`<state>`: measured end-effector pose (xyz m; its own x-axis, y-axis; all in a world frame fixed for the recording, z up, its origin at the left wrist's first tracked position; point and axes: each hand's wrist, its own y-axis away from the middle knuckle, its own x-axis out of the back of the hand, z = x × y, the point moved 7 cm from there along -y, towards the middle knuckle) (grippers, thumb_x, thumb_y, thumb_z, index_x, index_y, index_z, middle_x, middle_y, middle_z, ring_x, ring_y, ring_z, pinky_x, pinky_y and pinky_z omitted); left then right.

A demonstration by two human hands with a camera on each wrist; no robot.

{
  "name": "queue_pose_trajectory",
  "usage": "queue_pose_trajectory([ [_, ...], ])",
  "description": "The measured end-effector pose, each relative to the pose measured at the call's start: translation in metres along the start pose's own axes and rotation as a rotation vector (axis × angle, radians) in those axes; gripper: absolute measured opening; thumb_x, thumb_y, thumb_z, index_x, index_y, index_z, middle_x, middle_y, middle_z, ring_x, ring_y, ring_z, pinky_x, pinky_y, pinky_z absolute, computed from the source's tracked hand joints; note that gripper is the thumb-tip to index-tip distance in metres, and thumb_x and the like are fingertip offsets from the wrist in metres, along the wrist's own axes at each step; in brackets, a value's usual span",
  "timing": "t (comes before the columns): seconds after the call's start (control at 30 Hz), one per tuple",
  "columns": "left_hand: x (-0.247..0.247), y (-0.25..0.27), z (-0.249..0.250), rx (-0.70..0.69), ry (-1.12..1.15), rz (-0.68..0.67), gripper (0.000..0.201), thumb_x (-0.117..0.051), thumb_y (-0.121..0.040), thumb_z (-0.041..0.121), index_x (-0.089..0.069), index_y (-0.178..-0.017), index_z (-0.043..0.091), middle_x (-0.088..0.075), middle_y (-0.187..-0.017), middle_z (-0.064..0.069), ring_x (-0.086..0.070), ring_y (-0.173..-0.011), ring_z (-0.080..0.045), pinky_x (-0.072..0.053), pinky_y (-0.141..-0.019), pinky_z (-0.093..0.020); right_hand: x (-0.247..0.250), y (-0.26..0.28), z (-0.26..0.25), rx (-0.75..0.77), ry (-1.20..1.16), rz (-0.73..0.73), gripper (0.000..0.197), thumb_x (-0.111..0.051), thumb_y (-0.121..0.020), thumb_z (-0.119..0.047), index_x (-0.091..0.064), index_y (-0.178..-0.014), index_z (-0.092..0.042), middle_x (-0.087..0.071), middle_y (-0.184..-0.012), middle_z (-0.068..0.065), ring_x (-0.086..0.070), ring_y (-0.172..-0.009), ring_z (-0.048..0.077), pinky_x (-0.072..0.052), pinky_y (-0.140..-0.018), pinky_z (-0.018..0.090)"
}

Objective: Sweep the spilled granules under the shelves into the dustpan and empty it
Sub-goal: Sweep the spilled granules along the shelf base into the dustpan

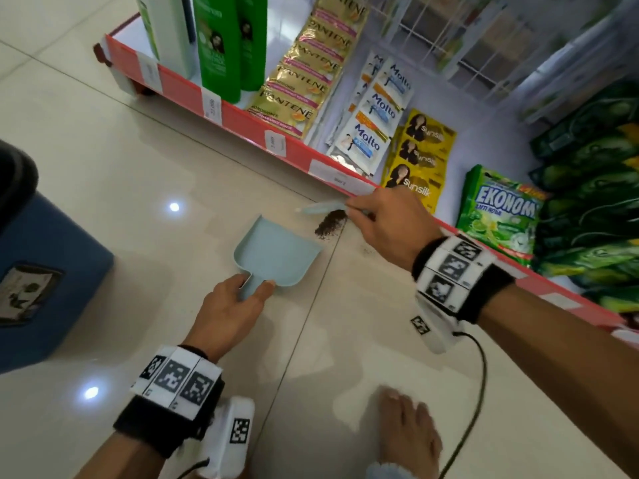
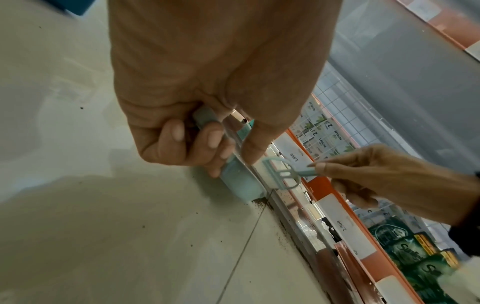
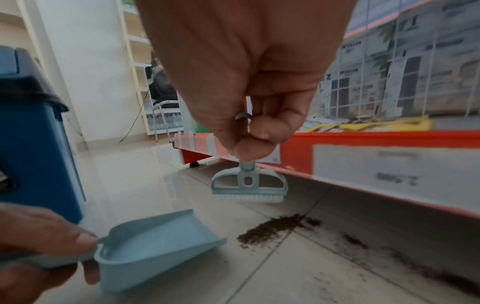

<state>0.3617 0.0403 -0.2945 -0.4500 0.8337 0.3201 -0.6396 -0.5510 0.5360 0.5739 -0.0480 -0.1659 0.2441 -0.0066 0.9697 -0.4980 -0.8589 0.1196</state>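
A pale blue dustpan (image 1: 276, 252) lies flat on the tiled floor, and my left hand (image 1: 235, 299) grips its short handle. Its open mouth faces a small heap of dark brown granules (image 1: 330, 224) beside the shelf's red edge. My right hand (image 1: 383, 223) pinches the thin handle of a small pale blue brush (image 1: 321, 207). The brush (image 3: 249, 188) hangs a little above the floor, beyond the heap (image 3: 278, 227). More granules trail thinly along the shadow under the shelf (image 3: 405, 259). The dustpan (image 3: 153, 244) looks empty inside.
A low red-edged shelf (image 1: 297, 150) runs diagonally, loaded with shampoo bottles, sachet strips and detergent bags. A blue bin (image 1: 45, 271) stands on the floor at the left. A bare foot (image 1: 408, 433) and a black cable (image 1: 477, 371) lie near the bottom.
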Motion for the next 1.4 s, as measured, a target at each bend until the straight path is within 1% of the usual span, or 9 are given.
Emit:
queue_pose_trajectory([
  [0.2,0.011,0.014,-0.014,-0.005,-0.024,0.035,0.035,-0.057,-0.094,0.048,-0.064,-0.084,0.016,-0.059,-0.063,0.004,-0.053,-0.06,-0.016,-0.04,-0.058,-0.03,-0.036,-0.029,-0.025,0.098,-0.029,-0.02,0.031,-0.044,-0.103,-0.027,-0.071,-0.11,-0.014,-0.072,-0.093,0.006,-0.065,-0.084,0.022,-0.054,-0.08,0.034],
  [0.33,0.022,0.022,-0.021,-0.004,-0.066,0.092,0.037,-0.057,-0.094,0.048,-0.064,-0.087,0.013,-0.063,-0.069,-0.003,-0.055,-0.062,-0.018,-0.04,-0.059,-0.032,-0.054,-0.011,-0.003,0.13,0.059,-0.132,0.03,-0.04,-0.104,-0.022,-0.068,-0.112,-0.013,-0.071,-0.096,0.01,-0.066,-0.082,0.025,-0.055,-0.077,0.034],
  [0.47,0.019,0.035,-0.019,-0.017,-0.067,0.122,0.035,-0.058,-0.093,0.046,-0.055,-0.073,0.018,-0.05,-0.056,0.011,-0.044,-0.05,-0.003,-0.036,-0.054,-0.029,-0.04,0.03,0.04,0.182,0.139,-0.186,0.02,-0.049,-0.099,-0.019,-0.069,-0.102,-0.016,-0.071,-0.09,0.01,-0.065,-0.078,0.029,-0.051,-0.067,0.035],
  [0.57,0.012,0.042,-0.022,-0.022,-0.088,0.12,0.034,-0.058,-0.094,0.044,-0.056,-0.075,0.016,-0.051,-0.058,0.009,-0.044,-0.051,-0.005,-0.036,-0.054,-0.027,-0.02,0.043,0.061,0.197,0.077,-0.069,0.018,-0.059,-0.096,-0.019,-0.073,-0.107,-0.02,-0.07,-0.081,0.005,-0.063,-0.07,0.026,-0.04,-0.06,0.027],
  [0.8,0.007,0.058,-0.018,-0.006,-0.166,0.161,0.04,-0.058,-0.093,0.045,-0.058,-0.078,0.008,-0.047,-0.058,0.006,-0.041,-0.046,-0.004,-0.034,-0.05,-0.022,-0.028,0.0,0.004,0.351,-0.188,0.056,0.026,-0.056,-0.099,-0.021,-0.07,-0.12,-0.016,-0.068,-0.083,0.01,-0.057,-0.07,0.018,-0.045,-0.067,0.027],
  [1.03,0.008,0.074,-0.026,0.023,-0.15,0.198,0.04,-0.059,-0.092,0.047,-0.06,-0.079,0.01,-0.052,-0.06,0.003,-0.044,-0.051,-0.009,-0.035,-0.051,-0.025,-0.064,0.003,-0.009,0.372,0.067,-0.171,0.033,-0.043,-0.104,-0.029,-0.063,-0.127,-0.016,-0.048,-0.082,0.003,-0.051,-0.073,0.022,-0.041,-0.064,0.031],
  [1.13,0.005,0.077,-0.025,0.025,-0.167,0.207,0.039,-0.058,-0.093,0.046,-0.059,-0.079,0.01,-0.054,-0.063,0.001,-0.048,-0.056,-0.015,-0.036,-0.053,-0.03,-0.052,0.03,0.031,0.373,0.096,-0.231,0.026,-0.049,-0.101,-0.022,-0.068,-0.118,-0.016,-0.061,-0.085,0.008,-0.06,-0.078,0.031,-0.047,-0.067,0.036],
  [1.27,-0.001,0.075,-0.022,0.03,-0.175,0.176,0.036,-0.057,-0.094,0.045,-0.059,-0.081,0.011,-0.054,-0.066,0.0,-0.048,-0.058,-0.016,-0.036,-0.057,-0.032,-0.024,0.052,0.059,0.391,0.036,-0.116,0.021,-0.064,-0.092,-0.011,-0.074,-0.11,-0.012,-0.07,-0.081,0.009,-0.059,-0.072,0.012,-0.035,-0.066,0.02],
  [1.4,-0.008,0.073,-0.012,0.018,-0.196,0.151,0.039,-0.057,-0.095,0.045,-0.057,-0.079,0.01,-0.05,-0.062,0.003,-0.045,-0.054,-0.013,-0.034,-0.053,-0.029,-0.015,0.036,0.041,0.369,-0.098,-0.014,0.024,-0.058,-0.098,-0.019,-0.071,-0.118,-0.015,-0.067,-0.08,0.006,-0.058,-0.068,0.023,-0.042,-0.062,0.032],
])
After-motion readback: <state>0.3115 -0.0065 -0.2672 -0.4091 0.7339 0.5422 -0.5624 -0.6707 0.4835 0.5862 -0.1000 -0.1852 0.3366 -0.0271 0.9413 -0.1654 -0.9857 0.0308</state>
